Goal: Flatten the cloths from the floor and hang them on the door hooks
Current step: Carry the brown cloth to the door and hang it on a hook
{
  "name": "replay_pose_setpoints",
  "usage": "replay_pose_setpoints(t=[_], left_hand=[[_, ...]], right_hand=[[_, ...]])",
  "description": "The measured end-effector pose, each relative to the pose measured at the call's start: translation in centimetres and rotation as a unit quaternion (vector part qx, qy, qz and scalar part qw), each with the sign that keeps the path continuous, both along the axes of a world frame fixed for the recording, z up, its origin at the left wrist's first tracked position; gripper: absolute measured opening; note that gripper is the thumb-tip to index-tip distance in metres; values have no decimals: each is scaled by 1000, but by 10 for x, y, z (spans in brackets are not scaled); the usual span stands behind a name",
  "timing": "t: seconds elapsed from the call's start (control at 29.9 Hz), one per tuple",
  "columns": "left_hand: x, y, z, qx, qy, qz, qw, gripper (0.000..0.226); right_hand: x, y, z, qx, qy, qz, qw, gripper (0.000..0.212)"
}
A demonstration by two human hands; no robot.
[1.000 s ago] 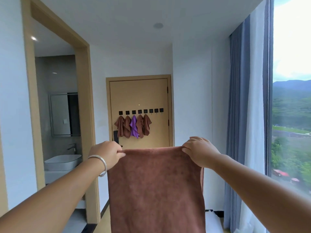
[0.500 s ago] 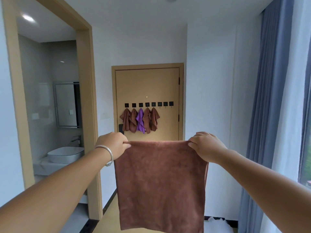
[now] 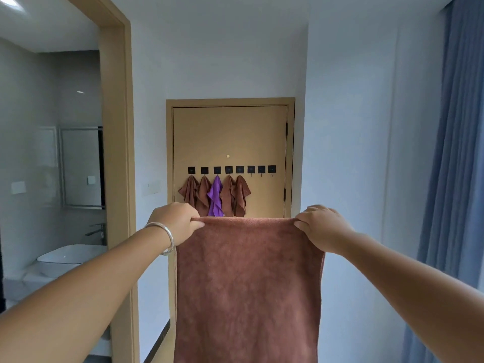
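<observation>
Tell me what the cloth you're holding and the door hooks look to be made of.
The brown cloth held up by the left hand and right hand looks like soft, matte microfibre or terry: its surface shows a fuzzy, mottled nap. The door hooks sit on dark square plates, possibly metal or plastic; too small to tell.

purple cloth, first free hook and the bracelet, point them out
purple cloth (image 3: pixel 215 197), head view, middle of its hanging folds
free hook (image 3: pixel 251 169), head view, its black square plate
bracelet (image 3: pixel 167 233), head view, band on the left wrist
</observation>
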State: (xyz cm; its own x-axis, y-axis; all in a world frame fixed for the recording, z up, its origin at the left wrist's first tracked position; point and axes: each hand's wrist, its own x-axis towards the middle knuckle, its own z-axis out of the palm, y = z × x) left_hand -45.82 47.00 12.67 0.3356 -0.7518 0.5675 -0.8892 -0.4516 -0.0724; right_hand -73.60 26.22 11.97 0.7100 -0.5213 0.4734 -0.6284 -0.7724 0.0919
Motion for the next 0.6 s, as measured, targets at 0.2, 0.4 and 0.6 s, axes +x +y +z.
replay_pose_setpoints(t=[0.2,0.4,0.6], left_hand=[[56,-65,4,11,1,6,1000,37],[99,-141,1,19,2,9,1000,35],[133,-233,2,22,1,11,1000,36]], right_hand=[[62,-65,-3,0,-12,-7,1000,39],[108,-140,-12,2,-12,-11,1000,39],[143,-232,-11,2,-14,-5,1000,40]])
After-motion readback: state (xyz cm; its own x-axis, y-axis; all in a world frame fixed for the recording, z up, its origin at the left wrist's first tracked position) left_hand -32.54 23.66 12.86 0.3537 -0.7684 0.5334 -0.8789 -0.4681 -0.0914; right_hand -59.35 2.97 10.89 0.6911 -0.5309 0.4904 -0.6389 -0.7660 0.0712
